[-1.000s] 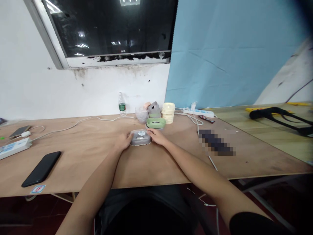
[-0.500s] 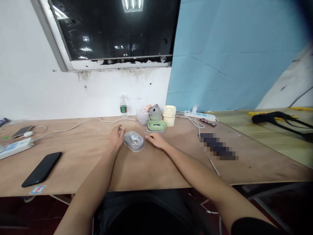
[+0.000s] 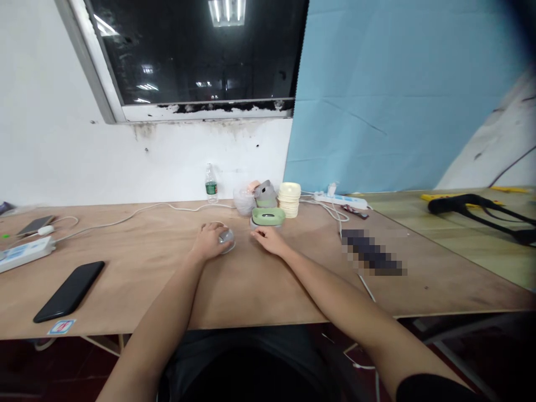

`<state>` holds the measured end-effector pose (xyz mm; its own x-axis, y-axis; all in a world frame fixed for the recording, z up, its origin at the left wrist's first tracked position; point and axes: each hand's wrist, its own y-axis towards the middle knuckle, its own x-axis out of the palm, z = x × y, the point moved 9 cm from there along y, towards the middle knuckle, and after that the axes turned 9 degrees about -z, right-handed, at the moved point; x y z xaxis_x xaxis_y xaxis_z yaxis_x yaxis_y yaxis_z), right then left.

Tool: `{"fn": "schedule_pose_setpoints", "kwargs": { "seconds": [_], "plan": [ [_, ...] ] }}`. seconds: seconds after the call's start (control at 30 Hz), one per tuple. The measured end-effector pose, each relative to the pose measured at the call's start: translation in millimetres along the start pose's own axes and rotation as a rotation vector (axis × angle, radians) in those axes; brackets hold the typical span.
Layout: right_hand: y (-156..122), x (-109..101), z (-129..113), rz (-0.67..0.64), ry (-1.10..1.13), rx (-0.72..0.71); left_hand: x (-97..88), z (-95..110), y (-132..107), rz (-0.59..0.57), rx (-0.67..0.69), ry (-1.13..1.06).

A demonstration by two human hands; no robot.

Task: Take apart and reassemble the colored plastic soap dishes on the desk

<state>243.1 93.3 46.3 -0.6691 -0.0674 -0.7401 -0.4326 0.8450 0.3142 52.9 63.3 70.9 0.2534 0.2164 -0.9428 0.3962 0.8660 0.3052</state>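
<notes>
Your left hand (image 3: 210, 242) is closed over a clear plastic box (image 3: 228, 240) and covers most of it, and the box sits on the wooden surface (image 3: 138, 290). Your right hand (image 3: 268, 240) lies open just beside the box. Behind it is a green soap dish (image 3: 268, 216), then a stack of cream dishes (image 3: 289, 199).

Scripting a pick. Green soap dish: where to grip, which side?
Likely the long rims of the green soap dish, pinched from the near side by the right hand. It lies flat and oblong, that hand sits just in front, and the cream cup stack crowds behind.
</notes>
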Motion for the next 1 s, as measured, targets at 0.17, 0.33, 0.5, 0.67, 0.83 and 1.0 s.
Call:
{"fn": "schedule_pose_setpoints", "kwargs": {
  "seconds": [0.17, 0.33, 0.5, 0.67, 0.83, 1.0],
  "plan": [
    [0, 1, 1, 0.013, -0.004, -0.017, 0.4, -69, 0, 0.090, -0.241, 0.088],
    [-2, -8, -5, 0.089, -0.043, -0.055, -3.7, -118, -11, 0.223, -0.522, 0.154],
    [-12, -43, -13, 0.334, -0.106, -0.089, 2.0, -136, -14, 0.167, -0.627, 0.137],
    [-25, -84, 16, 0.609, -0.121, -0.008, 15.3, -140, -9, 0.053, -0.623, 0.080],
    [-25, -103, 63, 0.699, -0.102, 0.118, 12.6, -139, -14, 0.080, -0.681, 0.077],
    [-11, -132, 69, 0.730, -0.307, 0.160, 8.7, -114, -13, 0.113, -0.591, 0.123]
  ]
}}
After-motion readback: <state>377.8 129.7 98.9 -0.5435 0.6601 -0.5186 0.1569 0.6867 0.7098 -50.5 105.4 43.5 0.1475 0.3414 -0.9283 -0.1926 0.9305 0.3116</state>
